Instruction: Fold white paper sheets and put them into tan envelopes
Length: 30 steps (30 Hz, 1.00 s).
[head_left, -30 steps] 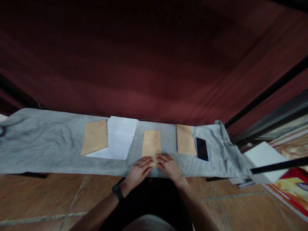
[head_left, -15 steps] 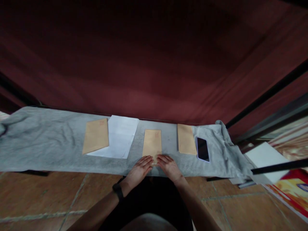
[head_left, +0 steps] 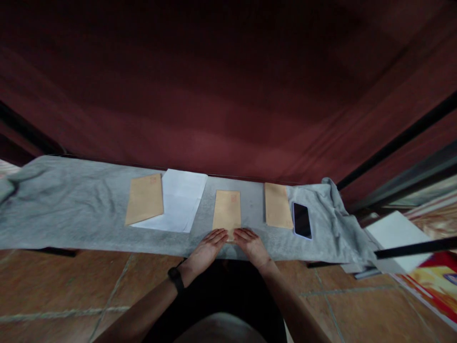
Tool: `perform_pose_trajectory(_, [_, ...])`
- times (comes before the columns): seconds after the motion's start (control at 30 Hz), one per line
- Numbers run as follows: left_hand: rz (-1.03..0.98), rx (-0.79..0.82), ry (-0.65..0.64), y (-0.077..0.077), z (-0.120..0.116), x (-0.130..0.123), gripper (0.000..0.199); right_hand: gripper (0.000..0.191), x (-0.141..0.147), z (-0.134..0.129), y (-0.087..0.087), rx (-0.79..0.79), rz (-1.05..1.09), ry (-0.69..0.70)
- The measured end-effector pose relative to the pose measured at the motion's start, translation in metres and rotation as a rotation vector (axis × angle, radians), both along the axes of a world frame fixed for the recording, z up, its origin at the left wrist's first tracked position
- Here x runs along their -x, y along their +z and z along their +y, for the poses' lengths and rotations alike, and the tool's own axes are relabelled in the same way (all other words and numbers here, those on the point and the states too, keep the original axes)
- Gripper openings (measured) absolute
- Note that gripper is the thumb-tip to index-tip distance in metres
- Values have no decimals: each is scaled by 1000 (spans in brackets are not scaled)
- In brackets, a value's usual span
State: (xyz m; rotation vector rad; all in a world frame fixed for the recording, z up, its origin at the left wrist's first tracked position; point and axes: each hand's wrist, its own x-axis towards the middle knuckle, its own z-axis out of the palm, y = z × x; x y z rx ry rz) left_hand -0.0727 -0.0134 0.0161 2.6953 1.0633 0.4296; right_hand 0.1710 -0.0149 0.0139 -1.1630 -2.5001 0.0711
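A brown paper envelope [head_left: 227, 209] with a small red print in its far right corner lies on the grey cloth in front of me. My left hand [head_left: 209, 247] rests on its near left corner, fingers stretched flat, with a dark band on the wrist. On the near right corner lies my right hand [head_left: 252, 245], its fingers also flat. The fingertips of both hands almost meet and cover part of the envelope's near end. Whatever is beneath the fingers is hidden.
Left of me another brown envelope [head_left: 144, 199] overlaps white paper sheets [head_left: 182, 200]. To the right lie more brown envelopes [head_left: 278, 206], seemingly stacked, beside a phone [head_left: 302, 220]. A grey cloth [head_left: 89, 205] covers the narrow table; a dark red surface [head_left: 214, 143] rises behind.
Both hands stay on the near end of the envelope, with barely any movement of the fingers. The whole view has shifted very slightly.
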Motion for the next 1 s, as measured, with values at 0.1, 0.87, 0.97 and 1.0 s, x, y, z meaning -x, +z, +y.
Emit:
perform_pose_trajectory(0.1, [-17,-3,1,2,0,0,44,29,1,0,1,28,27,-9])
perform_pose_trajectory(0.87, [-314,-59,270,-7,-4,-23,28,26,17,-14,-6,67,343,-256])
perform_pose_trajectory(0.97, [-302,-61,253,-6,-4,-22,29,37,32,-25,-4,34,270,-217])
perform_pose_trajectory(1.0, [-288,-59,241,-6,-4,-22,29,39,38,-30,-4,23,242,-199])
